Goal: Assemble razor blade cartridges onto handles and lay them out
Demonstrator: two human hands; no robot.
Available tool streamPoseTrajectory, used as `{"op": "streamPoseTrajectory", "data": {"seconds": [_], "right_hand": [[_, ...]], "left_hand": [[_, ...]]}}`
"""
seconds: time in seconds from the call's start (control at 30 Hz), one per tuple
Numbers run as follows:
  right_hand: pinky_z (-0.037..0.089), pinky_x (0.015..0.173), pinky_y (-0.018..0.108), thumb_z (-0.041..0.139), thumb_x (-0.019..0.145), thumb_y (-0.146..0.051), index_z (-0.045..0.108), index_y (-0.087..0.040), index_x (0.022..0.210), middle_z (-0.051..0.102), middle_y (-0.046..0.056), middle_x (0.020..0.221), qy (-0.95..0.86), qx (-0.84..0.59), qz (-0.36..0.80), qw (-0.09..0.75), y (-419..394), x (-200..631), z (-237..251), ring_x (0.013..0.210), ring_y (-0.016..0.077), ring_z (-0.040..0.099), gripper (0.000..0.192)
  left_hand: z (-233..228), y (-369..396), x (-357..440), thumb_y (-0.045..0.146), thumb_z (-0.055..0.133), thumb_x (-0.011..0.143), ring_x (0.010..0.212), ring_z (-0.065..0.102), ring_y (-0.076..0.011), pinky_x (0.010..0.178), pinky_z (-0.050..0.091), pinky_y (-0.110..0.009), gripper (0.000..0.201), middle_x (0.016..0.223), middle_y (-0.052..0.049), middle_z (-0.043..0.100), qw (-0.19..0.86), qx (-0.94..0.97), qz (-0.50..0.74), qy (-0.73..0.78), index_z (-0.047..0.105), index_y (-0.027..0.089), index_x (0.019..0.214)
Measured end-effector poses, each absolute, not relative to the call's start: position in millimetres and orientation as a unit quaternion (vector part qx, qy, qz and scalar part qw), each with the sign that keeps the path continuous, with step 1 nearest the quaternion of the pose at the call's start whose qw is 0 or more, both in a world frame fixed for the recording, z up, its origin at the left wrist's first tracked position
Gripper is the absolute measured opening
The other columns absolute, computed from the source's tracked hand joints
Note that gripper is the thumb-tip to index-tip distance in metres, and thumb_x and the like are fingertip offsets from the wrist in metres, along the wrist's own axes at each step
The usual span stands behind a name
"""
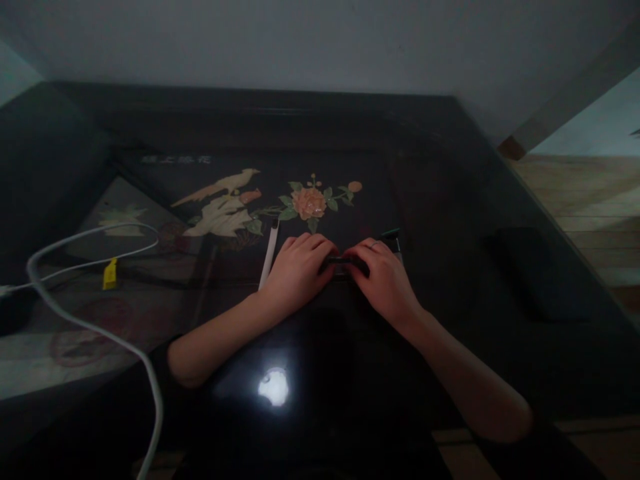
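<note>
Both hands rest low on a dark, glossy surface [500, 200], close together near its middle. Between them lies a small dark object [345, 263] — slim and short, its make too dim to tell. The left hand [297, 270] comes in from the near left, palm down, its fingertips curled onto the object's left end. The right hand [385, 277] comes in from the near right and covers the object's right end, fingers bent over it, a ring on one of them. So the object sits exactly where the two grips meet: each grip is closed on its own end, the middle of the object showing in the narrow gap between the fingertips.

Just left of the left hand a thin white stick [269, 253] lies on the surface, running from near to far. Just beyond the right hand a second small dark piece [393, 237] lies, partly hidden by the fingers. Farther off, under the glossy top, a picture of a pale bird [225, 200] and an orange flower [309, 202] shows. At the left a white cable [75, 320] loops across the surface and runs off the near edge; a small yellow tag [110, 273] sits beside it. At the right — well apart from the hands — lies a flat dark thing [540, 267]. A bright lamp reflection [274, 387] glares near the person's forearms.
</note>
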State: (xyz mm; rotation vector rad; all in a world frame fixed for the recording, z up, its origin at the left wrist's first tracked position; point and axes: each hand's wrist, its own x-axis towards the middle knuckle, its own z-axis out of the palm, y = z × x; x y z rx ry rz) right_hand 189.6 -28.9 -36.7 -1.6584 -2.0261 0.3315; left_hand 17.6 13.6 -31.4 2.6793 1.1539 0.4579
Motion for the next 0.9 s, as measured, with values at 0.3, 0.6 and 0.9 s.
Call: {"op": "streamPoseTrajectory", "data": {"seconds": [0.3, 0.6, 0.9], "right_hand": [[0.046, 0.074, 0.035, 0.063, 0.086, -0.015, 0.068, -0.019, 0.086, 0.067, 0.007, 0.09, -0.75, -0.61, 0.085, 0.24, -27.3, 187.2, -37.3, 0.088, 0.0241, 0.06, 0.006], [0.048, 0.079, 0.035, 0.063, 0.086, -0.014, 0.068, -0.018, 0.083, 0.065, 0.007, 0.089, -0.743, -0.593, 0.118, 0.287, -24.5, 192.1, -39.2, 0.089, 0.0234, 0.061, 0.007], [0.051, 0.063, 0.029, 0.072, 0.077, -0.024, 0.07, -0.019, 0.075, 0.07, 0.001, 0.07, -0.529, -0.579, 0.374, 0.496, -24.3, 196.4, -26.1, 0.065, 0.0158, 0.065, 0.006]], "left_hand": [[-34.3, 15.9, 17.0, 0.024, 0.055, 0.091, 0.092, 0.058, -0.0233, 0.075, 0.04, -0.035, 0.011, 0.097, -0.005, 0.067, 0.106, 0.906, 0.155, 0.378, 0.064, 0.018, 0.093], [-25.5, 20.0, 16.1, 0.018, 0.055, 0.09, 0.095, 0.061, -0.0229, 0.08, 0.045, -0.036, 0.011, 0.1, -0.006, 0.068, 0.148, 0.89, 0.188, 0.387, 0.065, 0.017, 0.096], [-5.0, 9.7, 17.8, 0.017, 0.061, 0.086, 0.094, 0.064, -0.0204, 0.084, 0.049, -0.035, 0.032, 0.101, -0.005, 0.068, 0.178, 0.858, 0.285, 0.39, 0.057, 0.017, 0.117]]}}
